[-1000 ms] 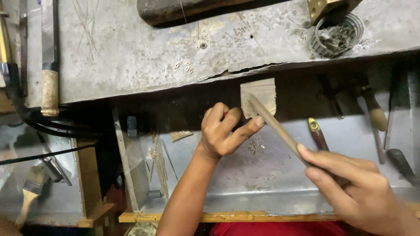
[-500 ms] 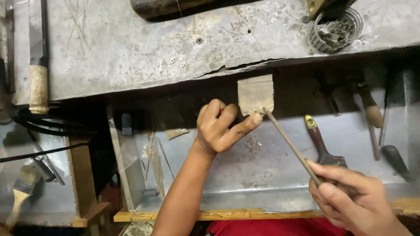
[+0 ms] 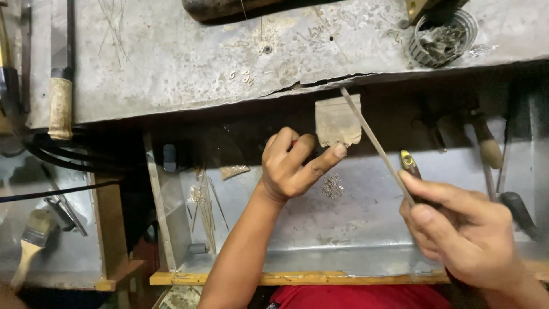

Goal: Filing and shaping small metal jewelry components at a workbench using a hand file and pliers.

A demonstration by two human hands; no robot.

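Observation:
My left hand [image 3: 294, 165] is curled shut, thumb stretched out against the lower edge of a small wooden bench peg [image 3: 337, 121] that sticks out under the metal-topped bench [image 3: 171, 63]. Whatever its fingers pinch is too small to see. My right hand [image 3: 457, 229] grips the handle end of a thin metal file [image 3: 374, 143]. The file slants up to the left across the peg's right side, its tip at the bench edge.
A metal catch tray [image 3: 343, 229] with a wooden front rail lies below, holding wires, a small filigree piece [image 3: 332, 185] and several tools at right. A round tin [image 3: 443, 37] sits on the bench. A paintbrush [image 3: 31, 240] lies at left, a wooden-handled tool [image 3: 60, 106] above it.
The file has slid forward and up along the peg, its tip now reaching the bench edge. My right hand followed it. The left hand stays at the peg.

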